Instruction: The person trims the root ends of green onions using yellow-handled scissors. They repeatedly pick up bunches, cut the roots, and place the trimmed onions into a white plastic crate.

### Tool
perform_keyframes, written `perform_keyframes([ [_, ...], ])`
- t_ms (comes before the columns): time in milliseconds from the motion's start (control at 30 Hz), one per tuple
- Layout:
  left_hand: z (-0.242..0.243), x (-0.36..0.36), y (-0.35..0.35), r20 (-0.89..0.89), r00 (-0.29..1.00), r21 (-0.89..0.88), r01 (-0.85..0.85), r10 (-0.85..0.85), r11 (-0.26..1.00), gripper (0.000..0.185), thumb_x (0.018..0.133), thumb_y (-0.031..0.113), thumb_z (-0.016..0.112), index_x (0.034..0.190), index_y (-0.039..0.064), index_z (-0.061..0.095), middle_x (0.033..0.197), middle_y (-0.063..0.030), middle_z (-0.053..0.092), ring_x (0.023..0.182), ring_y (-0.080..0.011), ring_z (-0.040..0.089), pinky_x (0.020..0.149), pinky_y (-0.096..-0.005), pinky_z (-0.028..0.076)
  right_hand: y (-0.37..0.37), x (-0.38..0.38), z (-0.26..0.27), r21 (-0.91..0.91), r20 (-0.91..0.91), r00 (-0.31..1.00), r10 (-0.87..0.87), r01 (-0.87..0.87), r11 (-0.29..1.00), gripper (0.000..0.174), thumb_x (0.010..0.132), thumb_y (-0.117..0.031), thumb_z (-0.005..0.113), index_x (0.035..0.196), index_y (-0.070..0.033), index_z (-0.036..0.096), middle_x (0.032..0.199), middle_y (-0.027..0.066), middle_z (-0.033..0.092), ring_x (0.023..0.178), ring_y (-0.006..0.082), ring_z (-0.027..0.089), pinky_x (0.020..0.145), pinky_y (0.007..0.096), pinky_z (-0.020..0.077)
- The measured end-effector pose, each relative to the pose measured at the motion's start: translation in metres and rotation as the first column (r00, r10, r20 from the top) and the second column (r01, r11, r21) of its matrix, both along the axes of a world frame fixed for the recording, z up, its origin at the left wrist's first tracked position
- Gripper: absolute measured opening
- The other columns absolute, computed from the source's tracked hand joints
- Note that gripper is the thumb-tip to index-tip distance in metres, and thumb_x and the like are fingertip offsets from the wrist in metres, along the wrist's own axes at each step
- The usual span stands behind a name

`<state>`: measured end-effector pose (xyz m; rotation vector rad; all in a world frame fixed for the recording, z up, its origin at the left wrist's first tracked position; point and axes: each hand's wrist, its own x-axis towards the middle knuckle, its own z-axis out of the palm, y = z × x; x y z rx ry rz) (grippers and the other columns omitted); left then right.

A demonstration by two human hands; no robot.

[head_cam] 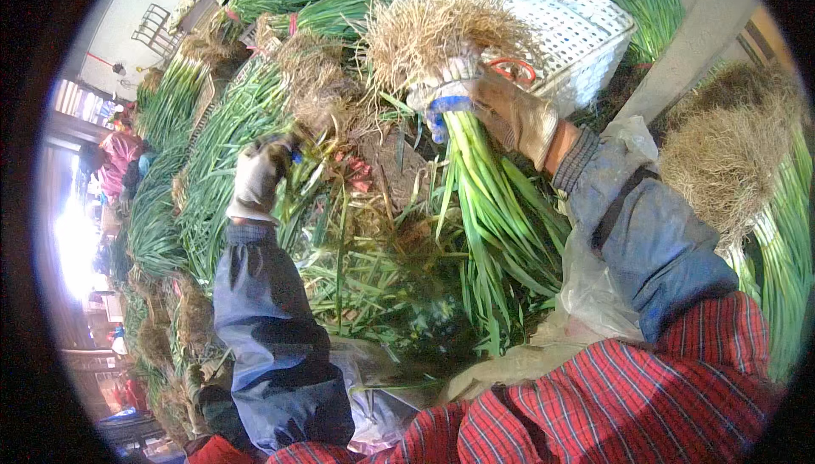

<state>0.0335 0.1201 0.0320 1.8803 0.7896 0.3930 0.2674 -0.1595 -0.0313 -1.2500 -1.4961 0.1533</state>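
My right hand [509, 104], in a worn work glove, grips a bunch of green onions [484, 190] just under the roots; the dry, tan roots [446, 37] point up and the green leaves hang down. Blue material shows on the glove around the stalks. My left hand [264, 171], in a soiled whitish glove, is at a heap of loose leaves and stalks, left of the bunch. Its fingers are dark and partly hidden, so whether they hold anything is unclear. Loose leaves and trimmings [356, 273] lie below and between both hands.
A white perforated plastic basket [573, 18] stands upturned behind my right hand, with a red ring [512, 71] beside it. Tied bundles of green onions [232, 114] line the left and back. More rooted bunches [732, 158] are at the right, beside a pale post [691, 37]. Other people are at the far left.
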Motion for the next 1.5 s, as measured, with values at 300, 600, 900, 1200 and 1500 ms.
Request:
perform_keyframes([
  [300, 0.0, 0.039, 0.043, 0.162, 0.983, 0.262, -0.122, 0.081, 0.957, 0.016, 0.079, 0.012, 0.057, 0.09, 0.001, 0.064, 0.074, -0.0038, 0.063, 0.061, -0.0058, 0.053, 0.054, -0.0177, 0.038, -0.007, 0.008, 0.006, 0.002, 0.146, 0.987, 0.067, -0.068, 0.998, 0.028, 0.087, -0.016, 0.044, 0.114, -0.009, 0.046, 0.107, 0.009, 0.053, 0.103, 0.0242, 0.049, 0.09, 0.0368, 0.0381],
  [600, -0.065, 0.039, -0.005, -0.197, 0.94, 0.86, 0.029, 0.278, 0.51, 0.015, 0.073, 0.022, 0.058, 0.082, 0.012, 0.064, 0.073, -0.0119, 0.061, 0.07, -0.028, 0.06, 0.066, -0.0369, 0.048, -0.016, -0.001, 0.014, -0.273, 0.396, 0.901, -0.179, 0.302, 0.914, 0.032, 0.082, -0.009, 0.05, 0.114, -0.01, 0.05, 0.112, 0.0125, 0.052, 0.108, 0.0274, 0.047, 0.095, 0.0356, 0.0368],
  [900, -0.113, 0.028, -0.015, -0.389, 0.81, 0.905, 0.247, 0.438, 0.345, 0.034, 0.067, 0.028, 0.062, 0.097, 0.011, 0.06, 0.088, -0.0107, 0.061, 0.09, -0.0299, 0.054, 0.074, -0.0385, 0.046, -0.008, 0.003, -0.007, -0.172, 0.434, 0.882, -0.181, 0.278, 0.945, 0.034, 0.081, -0.014, 0.047, 0.115, -0.018, 0.05, 0.113, 0.0058, 0.049, 0.101, 0.0256, 0.047, 0.09, 0.0372, 0.0369],
  [1200, -0.113, 0.023, -0.007, -0.444, 0.79, 0.827, 0.181, 0.423, 0.532, 0.031, 0.067, 0.026, 0.066, 0.093, 0.01, 0.059, 0.084, -0.012, 0.062, 0.081, -0.0291, 0.059, 0.072, -0.0375, 0.046, -0.01, 0.001, -0.014, -0.019, 0.523, 0.819, -0.237, 0.289, 0.957, 0.033, 0.082, -0.019, 0.047, 0.115, -0.02, 0.052, 0.115, 0.0038, 0.046, 0.105, 0.026, 0.043, 0.091, 0.0377, 0.0361],
  [1500, -0.045, 0.015, 0.009, -0.154, 0.987, 0.383, 0.099, -0.042, 0.919, 0.015, 0.075, 0.007, 0.057, 0.088, -0.001, 0.058, 0.077, -0.0046, 0.062, 0.069, -0.0119, 0.056, 0.064, -0.0265, 0.045, -0.011, 0.011, -0.015, 0.058, 0.549, 0.809, -0.21, 0.213, 0.975, 0.03, 0.086, -0.011, 0.043, 0.115, -0.011, 0.05, 0.122, 0.0108, 0.045, 0.116, 0.0261, 0.041, 0.099, 0.0351, 0.0319],
])
